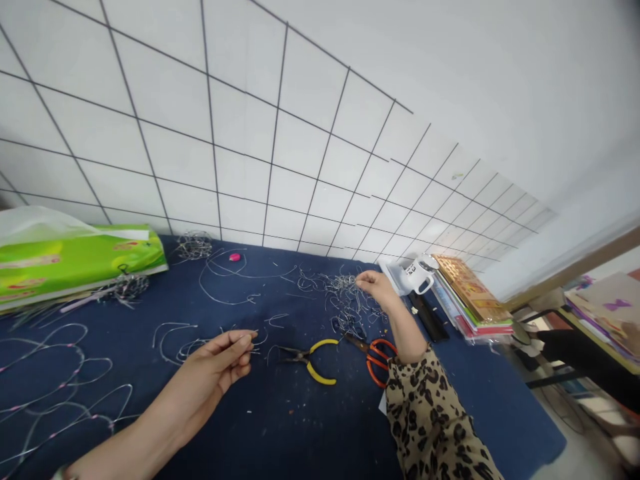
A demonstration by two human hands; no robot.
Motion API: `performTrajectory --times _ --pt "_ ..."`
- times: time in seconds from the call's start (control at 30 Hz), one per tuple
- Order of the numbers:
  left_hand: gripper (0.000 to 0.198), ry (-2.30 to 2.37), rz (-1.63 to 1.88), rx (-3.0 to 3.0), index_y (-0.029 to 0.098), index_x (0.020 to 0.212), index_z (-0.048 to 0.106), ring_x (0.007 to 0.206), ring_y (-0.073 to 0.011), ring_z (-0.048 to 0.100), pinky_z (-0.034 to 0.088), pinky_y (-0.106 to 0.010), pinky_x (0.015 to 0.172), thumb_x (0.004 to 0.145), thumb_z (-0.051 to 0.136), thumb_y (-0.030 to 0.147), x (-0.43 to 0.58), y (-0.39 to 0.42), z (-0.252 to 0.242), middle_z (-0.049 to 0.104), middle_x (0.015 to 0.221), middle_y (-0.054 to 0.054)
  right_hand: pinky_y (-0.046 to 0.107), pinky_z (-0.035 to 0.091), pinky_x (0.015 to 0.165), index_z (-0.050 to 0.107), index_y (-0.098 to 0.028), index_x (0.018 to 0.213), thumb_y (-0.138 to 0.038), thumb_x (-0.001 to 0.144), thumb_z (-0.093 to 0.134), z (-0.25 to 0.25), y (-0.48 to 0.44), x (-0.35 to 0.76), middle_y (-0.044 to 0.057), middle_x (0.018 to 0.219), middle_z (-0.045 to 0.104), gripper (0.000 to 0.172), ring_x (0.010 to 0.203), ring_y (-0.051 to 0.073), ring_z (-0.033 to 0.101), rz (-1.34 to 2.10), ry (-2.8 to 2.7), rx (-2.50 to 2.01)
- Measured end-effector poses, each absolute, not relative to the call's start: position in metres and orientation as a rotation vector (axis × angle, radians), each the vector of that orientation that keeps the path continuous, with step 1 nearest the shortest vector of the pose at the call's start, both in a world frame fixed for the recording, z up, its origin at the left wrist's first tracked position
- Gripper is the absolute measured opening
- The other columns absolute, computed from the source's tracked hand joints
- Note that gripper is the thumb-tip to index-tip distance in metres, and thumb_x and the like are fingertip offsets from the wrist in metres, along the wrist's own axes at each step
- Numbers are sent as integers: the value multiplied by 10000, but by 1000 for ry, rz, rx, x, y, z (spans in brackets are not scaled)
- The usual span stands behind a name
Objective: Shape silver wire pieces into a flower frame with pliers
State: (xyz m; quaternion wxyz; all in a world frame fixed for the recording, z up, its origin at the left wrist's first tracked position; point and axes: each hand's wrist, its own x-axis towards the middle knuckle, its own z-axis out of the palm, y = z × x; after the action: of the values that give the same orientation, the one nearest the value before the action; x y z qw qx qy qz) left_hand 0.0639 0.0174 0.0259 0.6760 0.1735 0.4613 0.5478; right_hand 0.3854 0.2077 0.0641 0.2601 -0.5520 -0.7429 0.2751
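Observation:
My left hand (225, 357) is held over the front of the table with thumb and forefinger pinched. A thin piece of wire (265, 335) shows at its fingertips. My right hand (376, 288) reaches to the edge of a tangled pile of silvery wire scraps (345, 303), its fingertips pressed together; whatever they hold is too small to make out. Between the hands lie pliers with yellow handles (315, 363), their handles spread. Orange-handled scissors (377, 357) rest beside my right forearm, partly hidden by it. Loose bent wires (173, 337) lie behind my left hand.
Long wires with pink beads (63, 385) spread across the left. A green plastic package (80, 260), a wire coil (194, 245) and a pink object (235, 257) sit near the tiled wall. At right are a white mug (419, 272), a black object (429, 317) and stacked books (473, 297).

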Motion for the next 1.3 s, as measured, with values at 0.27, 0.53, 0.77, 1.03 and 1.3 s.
performTrajectory --times 0.27,0.53,0.77,1.03,1.3 --pt "231 1044 1237 402 171 887 667 609 -87 549 515 -183 557 662 721 185 64 16 26 584 725 -13 237 422 588 575 -189 977 -380 730 545 85 205 386 -4 748 582 313 614 103 505 879 -1837 -1352" --pt "217 1059 1233 405 172 879 662 622 -79 536 509 -172 560 669 718 182 65 18 26 571 757 -10 240 442 597 472 -207 1135 -357 707 584 89 209 391 -18 756 564 467 617 98 525 970 -1730 -1295" --pt "205 1078 1218 410 167 892 652 639 -82 526 505 -168 562 694 700 190 66 17 27 544 764 -13 232 455 601 532 -198 1100 -418 769 505 93 212 414 12 792 576 399 626 94 537 949 -1757 -1358" --pt "236 1061 1214 436 172 906 652 639 -81 521 508 -177 567 681 715 206 65 18 21 547 776 -15 284 445 601 658 -158 834 -264 737 554 71 222 433 48 697 604 178 644 153 559 717 -2055 -1827" --pt "237 1067 1204 419 166 917 651 633 -80 521 508 -180 569 691 706 213 62 20 12 547 751 -12 327 364 809 595 -176 970 -289 813 502 65 218 410 121 1081 537 215 1009 237 494 164 -2257 -2056"
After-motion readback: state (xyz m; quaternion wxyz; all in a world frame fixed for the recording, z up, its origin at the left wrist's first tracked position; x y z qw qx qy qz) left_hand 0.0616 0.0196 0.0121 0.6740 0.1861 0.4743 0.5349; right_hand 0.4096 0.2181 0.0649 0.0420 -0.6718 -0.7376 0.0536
